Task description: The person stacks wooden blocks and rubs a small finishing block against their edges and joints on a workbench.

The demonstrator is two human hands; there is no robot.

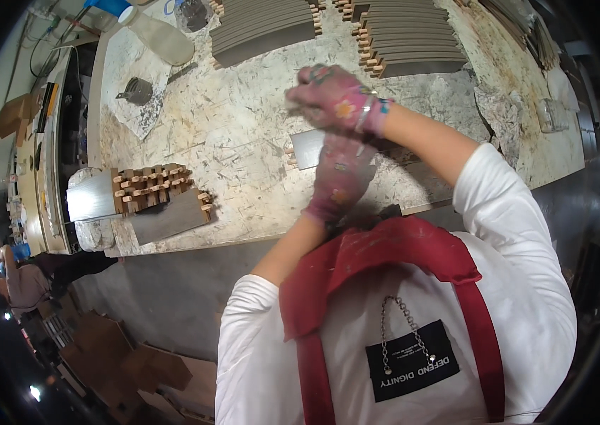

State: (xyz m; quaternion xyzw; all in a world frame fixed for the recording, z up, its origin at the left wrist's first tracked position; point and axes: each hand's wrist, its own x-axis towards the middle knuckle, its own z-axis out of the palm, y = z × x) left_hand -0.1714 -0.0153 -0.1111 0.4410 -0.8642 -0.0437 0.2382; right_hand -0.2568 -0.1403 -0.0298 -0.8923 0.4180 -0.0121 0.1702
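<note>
Workshop bench of glue-spattered chipboard (243, 134). Near its front edge lies a grey panel with wooden pegs (307, 149). Left hand (341, 180), in a stained pink glove, lies over the panel's right part, fingers spread flat on it. Right hand (332, 95), gloved, hovers just behind the panel, fingers clenched; contents cannot be told. Left of the panel: a peg-edged panel pile (161, 198). Behind it: two grey panel stacks (406, 35), a plastic bottle (161, 35).

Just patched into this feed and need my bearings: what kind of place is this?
Most likely a woodworking or assembly workshop. A worn, glue-stained chipboard workbench carries stacks of grey panels with small wooden blocks, and a finished pile lies at its left end. Both gloved hands work on one grey panel.
</note>
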